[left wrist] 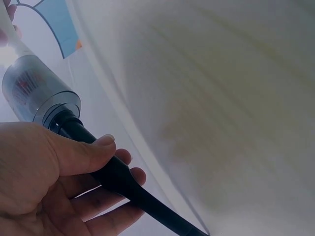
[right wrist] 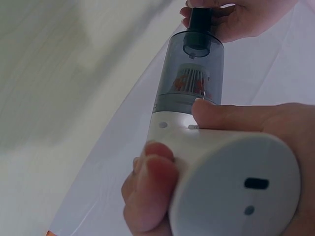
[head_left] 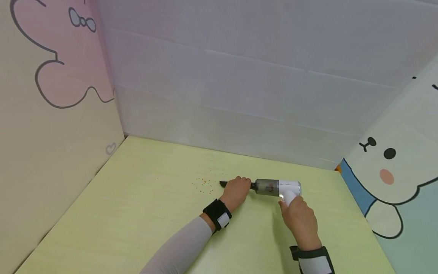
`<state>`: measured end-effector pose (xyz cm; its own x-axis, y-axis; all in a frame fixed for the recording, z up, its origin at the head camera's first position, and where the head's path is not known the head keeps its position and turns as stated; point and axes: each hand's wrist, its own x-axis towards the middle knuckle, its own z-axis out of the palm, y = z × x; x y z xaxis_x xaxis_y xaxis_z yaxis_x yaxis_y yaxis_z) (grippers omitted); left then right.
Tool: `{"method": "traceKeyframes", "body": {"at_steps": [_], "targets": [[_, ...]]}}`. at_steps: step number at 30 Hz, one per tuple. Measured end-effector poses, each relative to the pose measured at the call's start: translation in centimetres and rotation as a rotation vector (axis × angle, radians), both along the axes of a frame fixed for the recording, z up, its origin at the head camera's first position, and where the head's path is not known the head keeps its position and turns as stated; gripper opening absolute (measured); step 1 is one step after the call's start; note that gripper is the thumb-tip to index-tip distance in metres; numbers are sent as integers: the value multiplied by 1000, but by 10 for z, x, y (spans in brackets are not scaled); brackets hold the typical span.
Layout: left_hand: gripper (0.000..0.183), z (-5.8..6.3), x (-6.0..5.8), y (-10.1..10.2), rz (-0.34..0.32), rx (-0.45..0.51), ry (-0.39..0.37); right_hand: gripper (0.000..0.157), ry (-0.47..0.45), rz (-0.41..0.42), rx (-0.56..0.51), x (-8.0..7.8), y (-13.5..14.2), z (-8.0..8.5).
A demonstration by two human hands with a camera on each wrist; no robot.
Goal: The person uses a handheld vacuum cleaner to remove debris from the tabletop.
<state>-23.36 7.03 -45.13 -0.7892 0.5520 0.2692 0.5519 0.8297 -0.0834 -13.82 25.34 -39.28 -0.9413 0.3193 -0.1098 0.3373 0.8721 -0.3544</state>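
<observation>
Two hands round one vacuum

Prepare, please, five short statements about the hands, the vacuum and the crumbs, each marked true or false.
1. The left hand holds the black nozzle. True.
2. The right hand is empty. False: it grips the white handle of the handheld vacuum.
3. Small orange crumbs lie on the table. True.
4. In the head view, the crumbs lie to the right of the vacuum. False: they lie to its left, near the nozzle's tip.
5. Both wrists wear black bands. True.
</observation>
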Motion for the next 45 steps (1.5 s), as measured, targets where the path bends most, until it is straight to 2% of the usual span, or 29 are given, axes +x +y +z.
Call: {"method": "traceKeyframes", "body": {"at_steps": [12, 22, 36, 45], "targets": [[5, 2, 4, -1, 2, -3, 26, 56, 11, 3, 9, 1, 0, -1], [10, 3, 4, -1, 12, -18, -20, 53, 54, 40, 29, 4, -1, -1], [8, -2, 5, -3, 6, -17, -3, 56, 26, 26, 22, 4, -1, -2], [11, 2, 4, -2, 8, -31, -37, 54, 32, 28, 10, 4, -1, 1]]}}
